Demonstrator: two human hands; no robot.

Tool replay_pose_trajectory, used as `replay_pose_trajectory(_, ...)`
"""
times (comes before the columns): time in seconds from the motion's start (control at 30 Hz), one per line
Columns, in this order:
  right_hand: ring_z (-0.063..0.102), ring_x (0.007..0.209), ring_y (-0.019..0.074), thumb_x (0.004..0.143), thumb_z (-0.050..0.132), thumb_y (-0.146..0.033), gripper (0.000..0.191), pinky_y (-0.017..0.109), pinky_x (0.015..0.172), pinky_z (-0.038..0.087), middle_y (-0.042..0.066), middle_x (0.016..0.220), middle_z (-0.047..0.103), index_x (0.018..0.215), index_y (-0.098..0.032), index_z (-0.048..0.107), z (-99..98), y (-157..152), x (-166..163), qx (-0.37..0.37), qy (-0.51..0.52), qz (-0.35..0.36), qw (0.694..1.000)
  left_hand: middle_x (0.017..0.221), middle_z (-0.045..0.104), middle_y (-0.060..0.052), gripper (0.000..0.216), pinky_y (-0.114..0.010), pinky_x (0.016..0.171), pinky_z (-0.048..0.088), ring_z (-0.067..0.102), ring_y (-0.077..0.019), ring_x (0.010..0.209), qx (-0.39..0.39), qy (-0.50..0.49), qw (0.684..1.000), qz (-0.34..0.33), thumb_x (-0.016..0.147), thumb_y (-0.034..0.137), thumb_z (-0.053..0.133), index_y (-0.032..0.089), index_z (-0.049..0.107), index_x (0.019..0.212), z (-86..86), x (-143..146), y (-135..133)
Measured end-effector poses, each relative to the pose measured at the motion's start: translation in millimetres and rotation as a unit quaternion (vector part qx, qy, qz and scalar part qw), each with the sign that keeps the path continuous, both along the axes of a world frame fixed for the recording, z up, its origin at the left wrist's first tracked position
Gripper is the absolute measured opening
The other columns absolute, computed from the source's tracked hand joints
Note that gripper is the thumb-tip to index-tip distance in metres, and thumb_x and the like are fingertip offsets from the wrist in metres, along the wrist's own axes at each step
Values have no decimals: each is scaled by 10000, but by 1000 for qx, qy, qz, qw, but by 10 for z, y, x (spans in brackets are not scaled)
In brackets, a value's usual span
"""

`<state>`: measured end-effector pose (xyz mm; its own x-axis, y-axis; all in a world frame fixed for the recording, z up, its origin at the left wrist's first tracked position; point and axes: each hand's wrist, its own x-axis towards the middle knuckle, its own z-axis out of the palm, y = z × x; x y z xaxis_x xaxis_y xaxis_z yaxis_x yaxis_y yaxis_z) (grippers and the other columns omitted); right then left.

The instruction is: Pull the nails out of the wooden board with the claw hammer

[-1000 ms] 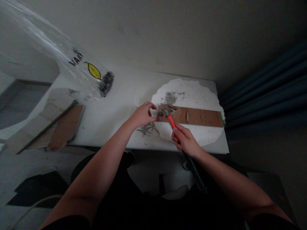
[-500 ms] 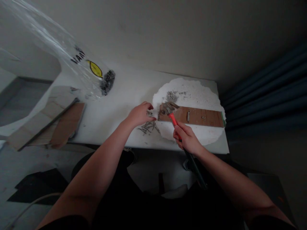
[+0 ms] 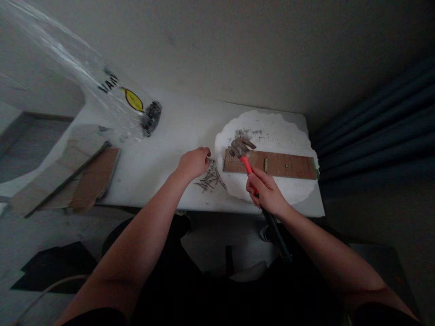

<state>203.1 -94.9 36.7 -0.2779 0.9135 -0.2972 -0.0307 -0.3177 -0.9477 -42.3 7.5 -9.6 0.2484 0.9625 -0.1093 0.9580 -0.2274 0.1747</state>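
Observation:
My right hand [image 3: 267, 192] is closed around the red and black handle of a claw hammer [image 3: 242, 149], whose grey head hangs just above the left end of a brown wooden board [image 3: 282, 164]. The board lies on a round white foam slab [image 3: 272, 131]. My left hand [image 3: 193, 162] is curled, fingertips down at a loose pile of nails [image 3: 210, 179] on the white table [image 3: 170, 136]. Whether its fingers pinch a nail I cannot make out.
A clear plastic bag [image 3: 112, 97] with a yellow label lies at the back left of the table. Wooden boards [image 3: 81, 176] overhang the table's left edge. A wall stands behind; a dark curtain [image 3: 377, 122] hangs at the right.
My left hand has drawn back leftward from the board's end to the nail pile. The hammer head has lifted slightly off the board.

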Motion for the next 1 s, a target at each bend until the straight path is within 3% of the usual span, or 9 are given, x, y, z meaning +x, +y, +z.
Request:
replay_pose_trajectory(0.17, 339, 320, 49, 949, 532, -493, 283, 173, 269, 269, -109, 603, 433, 1027, -222, 520, -25, 33, 53, -13, -5, 8, 1000, 1171, 698, -150, 362, -372, 785, 515, 674, -305, 1042, -75, 84, 993, -19, 880, 224, 433, 178, 672, 1148, -33, 0, -8)
replay_pose_trajectory(0.3, 325, 318, 50, 950, 537, -484, 285, 172, 262, 249, -111, 596, 425, 1064, -223, 527, -112, 11, 17, -43, -17, 31, 998, 1164, 707, -160, 370, -383, 784, 526, 681, -318, 1038, -87, 88, 992, -22, 891, 243, 429, 173, 674, 1159, -50, 20, -1)
replay_pose_trajectory(0.47, 330, 329, 51, 943, 553, -493, 314, 172, 278, 265, -111, 607, 432, 1119, -234, 526, -32, 42, 101, -14, 0, -2, 1000, 1187, 701, -179, 363, -405, 813, 534, 673, -342, 1077, -116, 105, 988, -20, 889, 225, 436, 164, 701, 1129, -99, 15, 7)
replay_pose_trajectory(0.73, 295, 322, 48, 921, 592, -458, 318, 165, 283, 262, -122, 577, 402, 1159, -250, 558, -177, 223, 315, -29, -47, -41, 998, 1123, 709, -188, 290, -344, 755, 527, 691, -327, 1004, -157, 120, 980, -3, 851, 281, 547, 150, 720, 1044, -365, 17, 0)
replay_pose_trajectory(0.87, 310, 328, 51, 941, 574, -452, 415, 170, 287, 287, -116, 590, 418, 1304, -255, 540, -212, 215, 343, -12, -68, -29, 997, 1194, 660, -174, 346, -339, 746, 509, 681, -297, 986, -115, 82, 989, -53, 824, 250, 572, 152, 681, 1137, -486, 16, 10)
replay_pose_trajectory(1.0, 311, 322, 54, 949, 557, -444, 429, 176, 285, 298, -117, 583, 414, 1328, -243, 534, -203, 217, 333, -7, -71, -26, 997, 1179, 653, -181, 307, -351, 741, 482, 674, -289, 941, -115, 72, 986, -99, 850, 201, 518, 146, 706, 1086, -542, 35, 41)
